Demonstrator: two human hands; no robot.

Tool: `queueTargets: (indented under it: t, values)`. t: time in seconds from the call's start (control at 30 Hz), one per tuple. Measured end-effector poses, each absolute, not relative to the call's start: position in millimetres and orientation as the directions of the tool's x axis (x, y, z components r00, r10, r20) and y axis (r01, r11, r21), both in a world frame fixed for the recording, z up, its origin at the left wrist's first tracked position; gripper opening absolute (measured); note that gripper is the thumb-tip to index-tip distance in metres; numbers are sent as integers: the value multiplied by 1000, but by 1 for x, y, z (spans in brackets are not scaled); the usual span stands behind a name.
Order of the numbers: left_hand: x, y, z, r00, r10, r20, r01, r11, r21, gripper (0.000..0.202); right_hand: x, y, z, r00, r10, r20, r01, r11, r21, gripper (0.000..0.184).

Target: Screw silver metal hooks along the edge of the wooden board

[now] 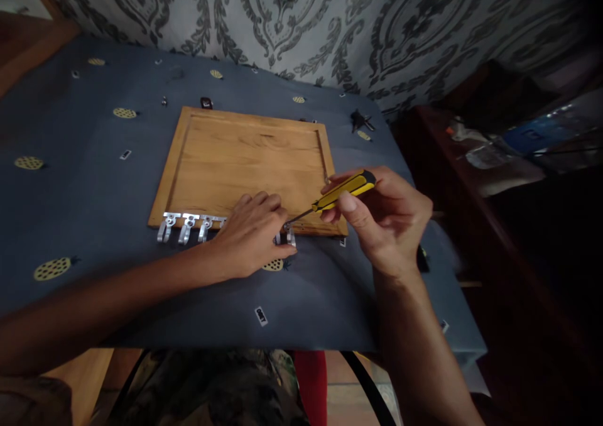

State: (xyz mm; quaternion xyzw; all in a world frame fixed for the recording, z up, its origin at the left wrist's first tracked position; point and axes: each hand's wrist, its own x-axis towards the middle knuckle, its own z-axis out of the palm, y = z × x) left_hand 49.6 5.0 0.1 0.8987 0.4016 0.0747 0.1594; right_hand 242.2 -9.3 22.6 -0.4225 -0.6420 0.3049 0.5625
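A wooden board point(245, 162) with a raised frame lies flat on the table. Along its near edge runs a metal hook rail point(189, 218) with several silver hooks, its middle part covered by my left hand point(252, 234). That hand presses on the rail and the board edge, with its thumb at a hook point(291, 240) on the rail's right end. Pinched in the fingers of my right hand point(389, 218) is a yellow and black screwdriver point(343, 191). It slants down to the left, and its tip meets the rail beside my left fingers.
The table has a blue-grey cloth point(117, 193) with pineapple prints. Behind the board lie a small metal piece point(164, 101) and a dark tag-like object point(206, 103). A black object point(362, 121) lies at the back right. Patterned fabric point(282, 24) hangs behind the table.
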Motion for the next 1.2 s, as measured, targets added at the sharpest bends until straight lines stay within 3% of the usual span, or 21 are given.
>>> queueTargets:
  t: [0.23, 0.73, 1.2]
  values:
    - [49, 5, -2, 663, 748, 24, 695, -627, 352, 37, 243, -11, 24, -44, 881, 471, 186, 470, -863, 11]
    - [49, 5, -2, 663, 748, 18, 695, -625, 355, 35, 243, -13, 23, -37, 894, 446, 171, 445, -879, 16]
    - [47, 5, -3, 671, 740, 46, 684, -642, 345, 31, 238, -11, 22, 126, 796, 592, 241, 554, -797, 27]
